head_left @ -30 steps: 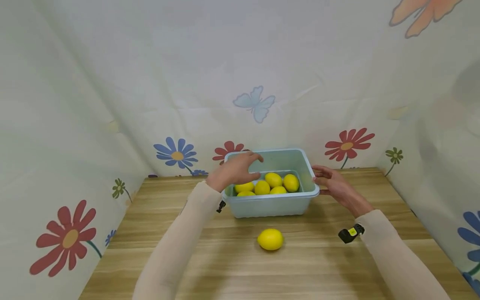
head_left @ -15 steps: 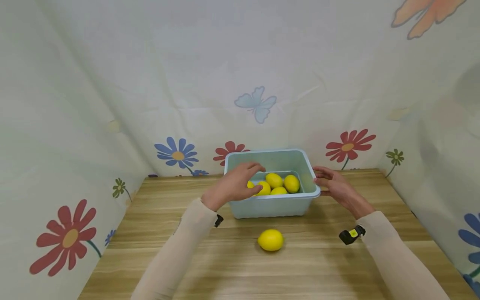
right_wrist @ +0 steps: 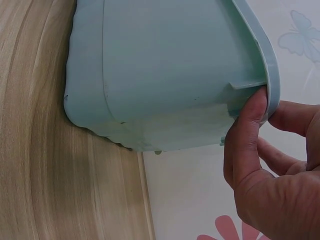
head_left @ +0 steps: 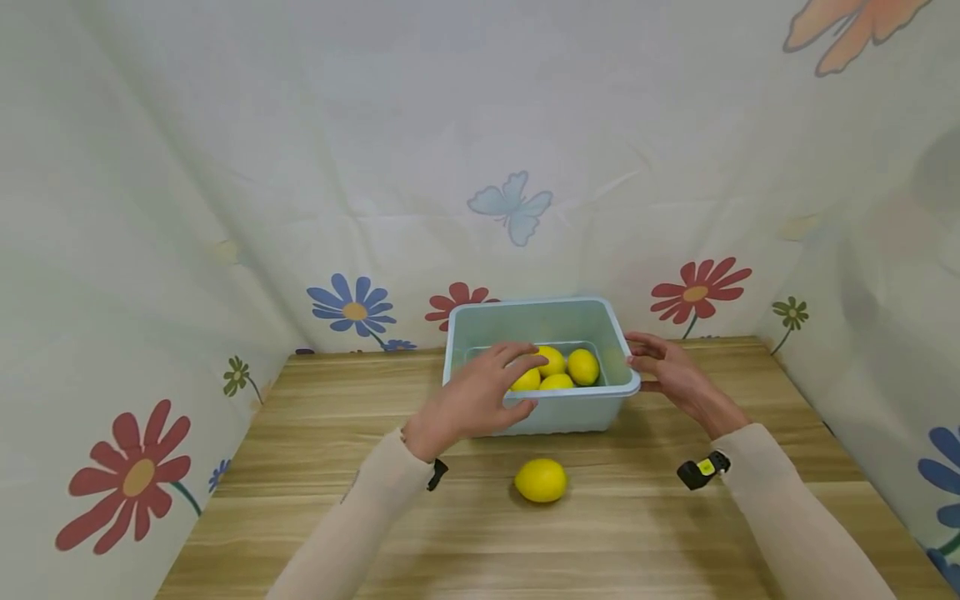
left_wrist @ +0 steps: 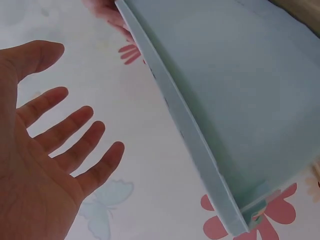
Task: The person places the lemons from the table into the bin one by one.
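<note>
A light blue plastic bin stands on the table with several yellow lemons inside. My right hand pinches the bin's right rim; the right wrist view shows the rim between thumb and fingers. Over the bin's near left part hovers my left hand, fingers spread and bent slightly, holding nothing. The left wrist view shows that hand apart from the bin wall. A single lemon lies on the table in front of the bin. The left hand hides some lemons.
The wood-grain table ends at the back and sides against a white cloth printed with flowers and butterflies. The bin stands close to the back cloth.
My left hand has come from over the bin's left side down toward its near edge and slightly right. The right hand, the bin and the lone lemon stay where they were.
</note>
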Demonstrator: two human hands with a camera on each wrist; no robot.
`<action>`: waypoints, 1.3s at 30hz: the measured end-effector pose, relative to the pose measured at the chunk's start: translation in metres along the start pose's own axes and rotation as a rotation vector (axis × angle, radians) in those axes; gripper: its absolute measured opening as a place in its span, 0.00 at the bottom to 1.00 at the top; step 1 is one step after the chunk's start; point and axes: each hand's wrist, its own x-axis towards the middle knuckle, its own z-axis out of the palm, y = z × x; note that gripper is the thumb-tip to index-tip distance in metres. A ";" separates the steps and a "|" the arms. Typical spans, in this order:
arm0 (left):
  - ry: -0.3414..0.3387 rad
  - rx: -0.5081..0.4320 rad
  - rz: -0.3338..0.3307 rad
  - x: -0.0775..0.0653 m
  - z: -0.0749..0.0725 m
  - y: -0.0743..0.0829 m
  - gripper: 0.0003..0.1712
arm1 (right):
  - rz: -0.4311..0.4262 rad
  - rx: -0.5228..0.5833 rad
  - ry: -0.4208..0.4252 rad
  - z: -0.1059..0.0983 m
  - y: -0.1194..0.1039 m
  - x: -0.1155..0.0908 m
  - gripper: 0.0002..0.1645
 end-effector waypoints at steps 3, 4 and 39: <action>0.020 0.018 0.045 -0.006 0.002 0.008 0.30 | -0.009 0.008 -0.001 0.001 0.001 0.001 0.35; 0.019 0.017 0.061 -0.008 0.003 0.010 0.30 | -0.010 0.014 -0.001 0.001 0.001 0.001 0.35; -0.357 -0.060 0.098 -0.042 0.080 0.034 0.35 | -0.008 0.014 -0.005 0.000 0.002 0.002 0.34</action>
